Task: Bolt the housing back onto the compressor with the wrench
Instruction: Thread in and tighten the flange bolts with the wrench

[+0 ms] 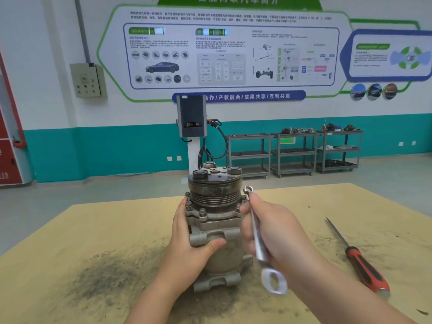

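A grey metal compressor [216, 230] stands upright in the middle of the table, its grooved pulley and clutch plate [215, 183] on top. The housing flange [210, 215] below the pulley carries several bolts [202, 212] around its rim. My left hand [194, 242] grips the compressor body from the left, thumb across its front. My right hand [275, 232] holds a silver combination wrench [259, 244] by the shaft. Its ring end [248, 189] sits up by the flange's right side, and the other end [273, 280] hangs low near me.
A red-and-black handled screwdriver [357, 258] lies on the table to the right. The tan tabletop [93, 230] has a dark greasy smear around the compressor. Beyond the table stand a charging post [191, 118] and grey shelf carts [294, 150] against the wall.
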